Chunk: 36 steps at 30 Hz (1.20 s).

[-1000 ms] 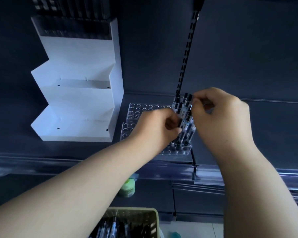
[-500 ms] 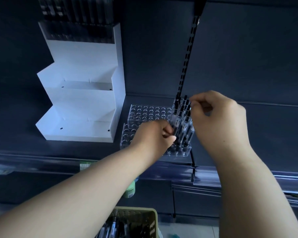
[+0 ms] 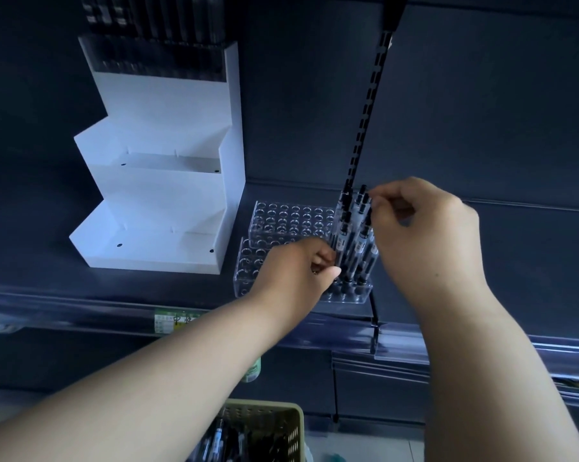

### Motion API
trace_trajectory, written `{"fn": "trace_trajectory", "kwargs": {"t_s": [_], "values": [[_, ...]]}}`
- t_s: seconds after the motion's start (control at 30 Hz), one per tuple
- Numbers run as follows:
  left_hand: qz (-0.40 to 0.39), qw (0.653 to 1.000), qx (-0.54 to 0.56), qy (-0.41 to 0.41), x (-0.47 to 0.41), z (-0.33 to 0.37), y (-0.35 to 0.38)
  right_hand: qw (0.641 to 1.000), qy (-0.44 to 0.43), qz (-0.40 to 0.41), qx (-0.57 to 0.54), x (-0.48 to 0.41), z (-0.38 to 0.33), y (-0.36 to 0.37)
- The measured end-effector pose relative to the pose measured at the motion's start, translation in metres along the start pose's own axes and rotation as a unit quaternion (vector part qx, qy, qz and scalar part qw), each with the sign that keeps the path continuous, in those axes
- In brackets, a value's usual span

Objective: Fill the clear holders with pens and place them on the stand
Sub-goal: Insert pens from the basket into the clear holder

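On the pens [image 3: 352, 228], white labels [image 3: 341, 242]; print unreadable.

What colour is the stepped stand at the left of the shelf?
The stand is plain white; the head view shows it best.

Both my bare forearms reach up and forward, the left slanting in from the lower left, the right rising steeply from the lower right. My left hand [image 3: 295, 271] sits lower, back toward me, wrist straight, fingers and thumb curled with their tips against the left side of the pens [image 3: 351, 235]; I cannot tell whether they clasp one. My right hand [image 3: 425, 238] is higher, wrist bent slightly inward, fingers curled, with forefinger and thumb pinching the top of one of the pens. The hands are near each other but apart.
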<state>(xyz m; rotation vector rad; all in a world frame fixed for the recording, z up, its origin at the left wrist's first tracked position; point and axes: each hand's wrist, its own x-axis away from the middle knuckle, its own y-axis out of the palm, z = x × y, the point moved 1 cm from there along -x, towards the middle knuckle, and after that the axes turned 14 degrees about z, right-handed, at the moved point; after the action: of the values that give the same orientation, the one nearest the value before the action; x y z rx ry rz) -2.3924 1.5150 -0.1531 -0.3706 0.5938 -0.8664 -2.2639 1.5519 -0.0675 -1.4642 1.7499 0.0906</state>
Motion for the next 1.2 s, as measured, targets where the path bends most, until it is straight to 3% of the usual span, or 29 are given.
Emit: {"fn": "trace_trajectory", "kwargs": {"t_s": [0.17, 0.27, 0.4, 0.5, 0.67, 0.77, 0.9, 1.0, 1.2], "values": [[-0.037, 0.998, -0.043, 0.004, -0.003, 0.004, -0.006, 1.0, -0.013, 0.009, -0.007, -0.001, -0.006, -0.005], [-0.004, 0.991, -0.116, 0.067, 0.004, 0.002, -0.024, 0.999, -0.036, 0.005, -0.011, 0.003, -0.012, -0.007], [0.072, 0.936, -0.243, 0.244, 0.026, 0.0, -0.068, 0.996, -0.09, -0.007, -0.002, 0.018, -0.027, -0.005], [0.08, 0.897, -0.326, 0.288, 0.05, -0.012, -0.102, 0.989, -0.143, -0.039, 0.011, 0.041, -0.04, 0.0], [0.063, 0.889, -0.384, 0.242, 0.103, -0.042, -0.147, 0.96, -0.201, -0.193, 0.022, 0.095, -0.054, 0.013], [0.014, 0.898, -0.402, 0.176, 0.143, -0.079, -0.166, 0.927, -0.219, -0.294, 0.076, 0.13, -0.049, 0.026], [-0.063, 0.918, -0.389, 0.047, 0.173, -0.12, -0.173, 0.886, -0.167, -0.397, 0.172, 0.175, -0.033, 0.035], [-0.064, 0.94, -0.333, 0.021, 0.179, -0.134, -0.168, 0.854, -0.13, -0.443, 0.24, 0.209, -0.031, 0.037], [-0.143, 0.922, -0.357, -0.035, 0.199, -0.153, -0.15, 0.833, -0.019, -0.498, 0.24, 0.277, -0.044, 0.052]]}}
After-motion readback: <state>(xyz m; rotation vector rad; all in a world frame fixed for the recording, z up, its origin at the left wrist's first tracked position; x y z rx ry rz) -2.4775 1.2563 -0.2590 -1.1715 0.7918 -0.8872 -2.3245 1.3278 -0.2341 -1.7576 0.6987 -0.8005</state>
